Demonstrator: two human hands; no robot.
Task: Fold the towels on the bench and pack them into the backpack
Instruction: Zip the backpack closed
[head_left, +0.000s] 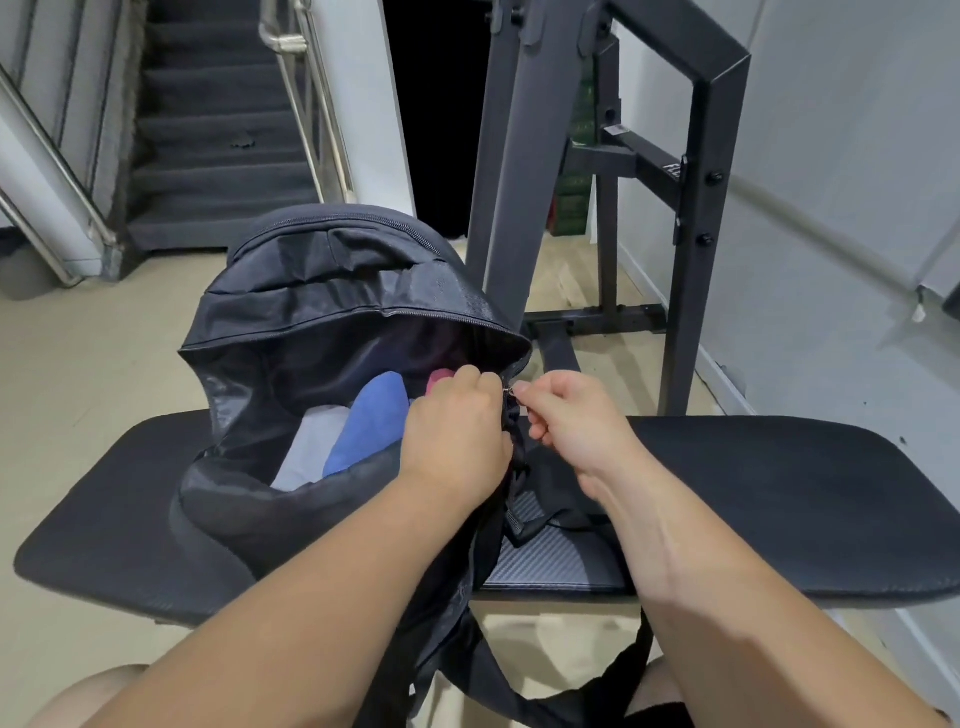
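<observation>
Right hand (566, 415) pinches the zipper pull (511, 393); left hand (457, 426) grips the backpack (322, 312) rim beside it. Towels (358, 431) sit inside, on the tabletop (779, 493). Soft fabric likely sags, so hold the rim taut near the slider.

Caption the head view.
Both hands work the zipper of a backpack holding towels.

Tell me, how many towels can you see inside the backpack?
3. A white towel lies at the left, a blue towel beside it in the middle, and a pink towel peeks out behind the left hand. More may be hidden deeper in the backpack.
</observation>
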